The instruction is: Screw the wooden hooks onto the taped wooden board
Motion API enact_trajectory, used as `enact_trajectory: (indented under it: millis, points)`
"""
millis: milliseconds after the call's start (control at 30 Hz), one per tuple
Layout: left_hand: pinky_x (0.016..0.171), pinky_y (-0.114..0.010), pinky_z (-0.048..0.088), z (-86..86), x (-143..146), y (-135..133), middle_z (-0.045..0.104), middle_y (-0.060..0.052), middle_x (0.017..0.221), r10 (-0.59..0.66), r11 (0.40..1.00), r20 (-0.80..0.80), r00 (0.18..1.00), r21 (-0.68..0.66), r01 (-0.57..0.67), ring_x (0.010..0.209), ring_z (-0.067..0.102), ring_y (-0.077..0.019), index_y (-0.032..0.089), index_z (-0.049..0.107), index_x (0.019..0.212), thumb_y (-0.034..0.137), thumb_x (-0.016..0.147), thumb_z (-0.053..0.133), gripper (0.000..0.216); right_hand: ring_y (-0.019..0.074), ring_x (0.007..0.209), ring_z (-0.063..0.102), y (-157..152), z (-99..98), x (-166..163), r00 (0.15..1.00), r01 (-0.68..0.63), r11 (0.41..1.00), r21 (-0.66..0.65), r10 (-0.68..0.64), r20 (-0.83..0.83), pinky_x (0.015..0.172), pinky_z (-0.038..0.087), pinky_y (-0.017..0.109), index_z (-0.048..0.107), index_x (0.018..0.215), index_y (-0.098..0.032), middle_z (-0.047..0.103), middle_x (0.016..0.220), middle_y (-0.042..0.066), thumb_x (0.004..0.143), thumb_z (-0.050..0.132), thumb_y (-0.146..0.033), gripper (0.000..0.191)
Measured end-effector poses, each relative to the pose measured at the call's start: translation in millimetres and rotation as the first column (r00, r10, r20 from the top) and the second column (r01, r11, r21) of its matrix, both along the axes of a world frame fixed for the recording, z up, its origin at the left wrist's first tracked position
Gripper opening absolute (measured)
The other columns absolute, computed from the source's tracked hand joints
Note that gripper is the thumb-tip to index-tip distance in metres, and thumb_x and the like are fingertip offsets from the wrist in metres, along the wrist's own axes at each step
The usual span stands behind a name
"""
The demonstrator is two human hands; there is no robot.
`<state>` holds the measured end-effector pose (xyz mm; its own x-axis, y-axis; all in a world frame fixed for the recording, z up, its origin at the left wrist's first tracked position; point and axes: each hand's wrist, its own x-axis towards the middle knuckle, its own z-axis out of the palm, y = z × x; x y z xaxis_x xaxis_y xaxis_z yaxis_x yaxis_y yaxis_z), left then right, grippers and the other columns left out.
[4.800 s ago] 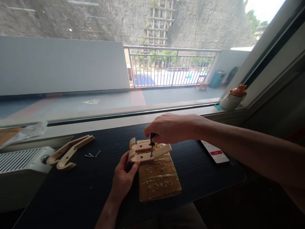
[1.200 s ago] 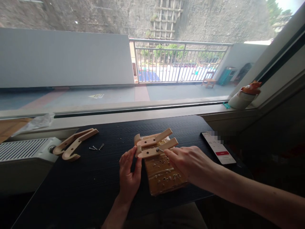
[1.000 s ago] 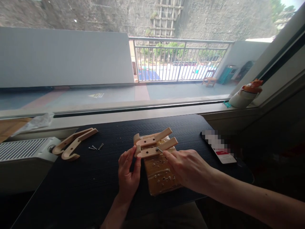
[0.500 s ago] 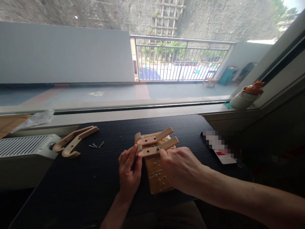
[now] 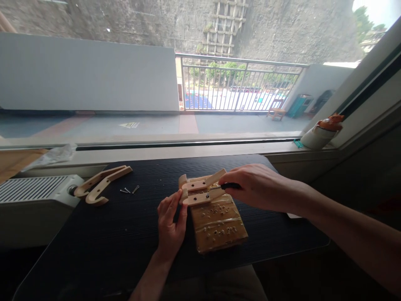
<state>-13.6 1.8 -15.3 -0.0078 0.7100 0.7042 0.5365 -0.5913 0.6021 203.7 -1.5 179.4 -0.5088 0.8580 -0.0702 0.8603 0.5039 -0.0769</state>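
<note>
Two pale wooden hooks lie side by side across a tape-wrapped board [image 5: 219, 228] pitted with holes. With thumb and fingers, my left hand [image 5: 171, 221] grips the curved end of the nearer wooden hook [image 5: 200, 199]; its fingertips are close to the farther wooden hook [image 5: 194, 185]. A screw [image 5: 207, 195] stands in one hole of the nearer hook. My right hand [image 5: 261, 186] is closed around the black handle of a screwdriver [image 5: 231, 185], whose thin shaft points left toward that screw. Whether the tip touches the screw, I cannot tell.
Two more wooden hooks [image 5: 108, 180] rest at the table's left side, beside several loose screws [image 5: 135, 190]. A white radiator [image 5: 37, 190] adjoins the black table [image 5: 103, 242]. On the sill stand a pot [image 5: 318, 136] and a plastic bag [image 5: 54, 154].
My right hand has moved from the screw in the nearer hook up and to the right, now with a screwdriver showing in it. My left hand keeps its hold. The arm now covers most of the phone.
</note>
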Motion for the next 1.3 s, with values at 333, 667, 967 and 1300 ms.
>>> enact_trajectory:
  millis: [333,667,967,1300]
  points:
    - [0.091,-0.043,0.042,-0.8,0,0,0.06,-0.007,0.113,-0.005,1.0,0.003,1.0,-0.003,0.005,0.102,0.054,-0.0225,0.027,0.047,0.128,0.015,0.082,0.057,0.049,0.0149,0.068,0.058,8,4.8,-11,0.995,-0.071,0.997,-0.043,0.074,0.06,0.056,0.028,0.025,0.066,0.079,-0.022,0.068,0.076,0.002,0.082,0.043,-0.027,0.024]
    - [0.092,-0.042,0.042,0.2,0,-1,0.06,-0.007,0.113,-0.007,1.0,0.005,1.0,-0.009,0.007,0.102,0.054,-0.022,0.027,0.047,0.128,0.016,0.082,0.057,0.048,0.0161,0.075,0.058,15,11.7,-23,0.978,-0.113,0.991,-0.077,0.125,0.164,0.059,0.031,0.025,0.068,0.095,-0.025,0.068,0.086,0.004,0.08,0.045,-0.02,0.028]
    - [0.091,-0.042,0.043,-0.1,0,0,0.06,-0.007,0.113,-0.003,1.0,0.014,1.0,-0.015,0.003,0.103,0.054,-0.0221,0.027,0.048,0.127,0.017,0.082,0.057,0.047,0.0134,0.066,0.052,40,15.3,-34,0.955,-0.216,0.962,-0.165,0.243,0.17,0.057,0.031,0.025,0.069,0.093,-0.021,0.067,0.078,0.003,0.07,0.051,-0.014,0.03]
    - [0.09,-0.041,0.043,0.7,0,-1,0.06,-0.007,0.113,-0.009,1.0,0.008,1.0,-0.015,0.009,0.102,0.055,-0.0219,0.026,0.048,0.127,0.016,0.082,0.057,0.046,0.0162,0.067,0.053,48,21.3,-36,0.959,-0.159,0.98,-0.122,0.183,0.217,0.054,0.031,0.026,0.066,0.101,-0.017,0.067,0.08,0.006,0.068,0.058,-0.026,0.035]
